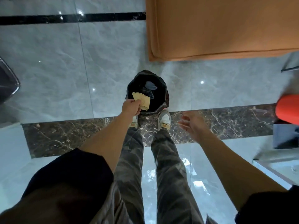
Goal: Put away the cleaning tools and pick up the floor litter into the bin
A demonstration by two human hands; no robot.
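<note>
A small round bin [162,83] lined with a black bag stands on the grey marble floor just ahead of my shoes. Inside it lies a bluish-grey crumpled piece [150,86]. My left hand [131,107] is shut on a yellowish crumpled paper [142,99], held over the bin's near left rim. Off to the right of the bin, above the dark marble strip, my right hand [191,122] hangs with fingers spread and nothing in it.
An orange-brown cloth-covered piece of furniture [218,28] fills the far right. A dark chair edge [8,84] is at the left. A red-orange object [288,110] and a grey-blue item [285,136] sit at the right edge. My feet [164,119] touch the bin's base.
</note>
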